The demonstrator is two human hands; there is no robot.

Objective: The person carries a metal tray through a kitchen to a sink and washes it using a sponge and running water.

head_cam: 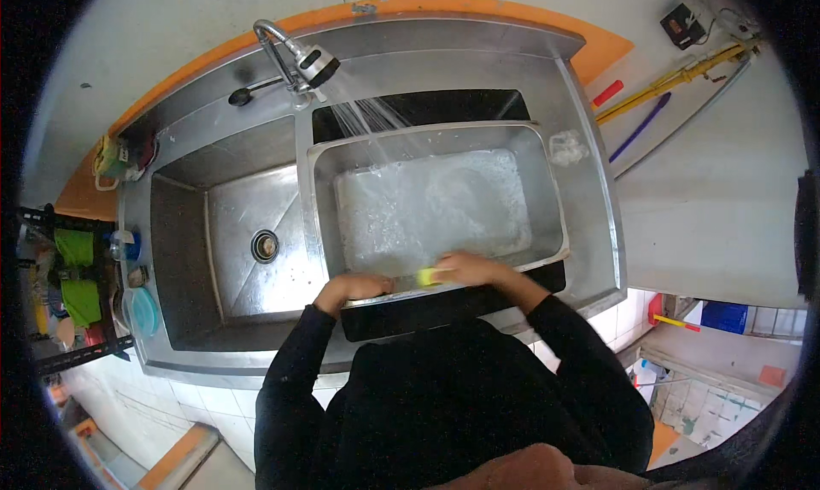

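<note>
A large rectangular stainless steel pan [552,198] rests over the right sink basin, with cloudy, sudsy water in its bottom. My left hand [359,287] grips the pan's near rim close to its left corner. In my right hand [471,269] is a yellow sponge [427,276], pressed against the inside of the near wall; the hand is slightly blurred. Water sprays from the faucet head [317,66] into the far left part of the pan. Part of the sponge is hidden behind my fingers.
The left sink basin [256,198] has a round drain [264,246]. A crumpled clear plastic bag [568,148] lies on the right ledge. At the left edge stand a turquoise bowl [143,312] and a black rack [83,355] with green items. Long yellow handles [672,80] lean at the right.
</note>
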